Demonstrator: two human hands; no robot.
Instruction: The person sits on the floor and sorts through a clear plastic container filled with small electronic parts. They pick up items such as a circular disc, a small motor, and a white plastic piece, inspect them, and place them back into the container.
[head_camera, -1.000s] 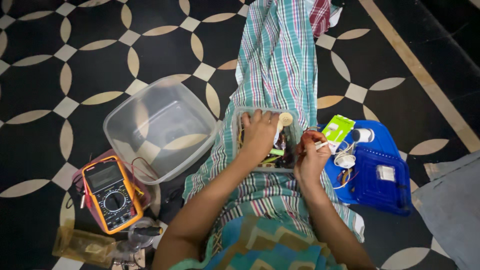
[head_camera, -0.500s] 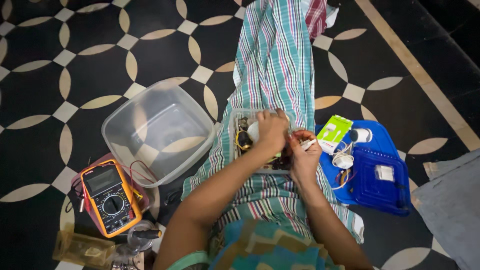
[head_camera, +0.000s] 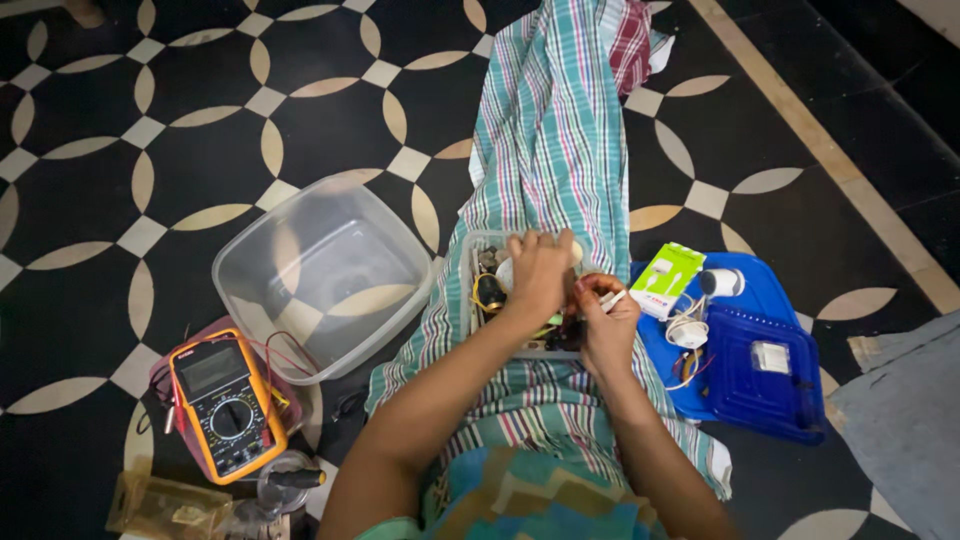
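Note:
A small clear box of electronic parts (head_camera: 481, 272) rests on my lap, on green checked cloth (head_camera: 553, 140). My left hand (head_camera: 539, 272) reaches into the box with its fingers bent down among the parts; what it grips is hidden. Just right of the box, my right hand (head_camera: 603, 320) pinches a small white piece with thin red wires.
An empty clear plastic tub (head_camera: 322, 272) stands on the patterned floor at my left. A yellow multimeter (head_camera: 226, 404) with leads lies nearer me on the left. A blue lid (head_camera: 760, 372) at my right carries a green and white packet (head_camera: 666, 279), a white round part and wires.
My left hand has slid to the right inside the box, uncovering parts at its left end. My right hand has drawn in closer to the box. The view has shifted slightly.

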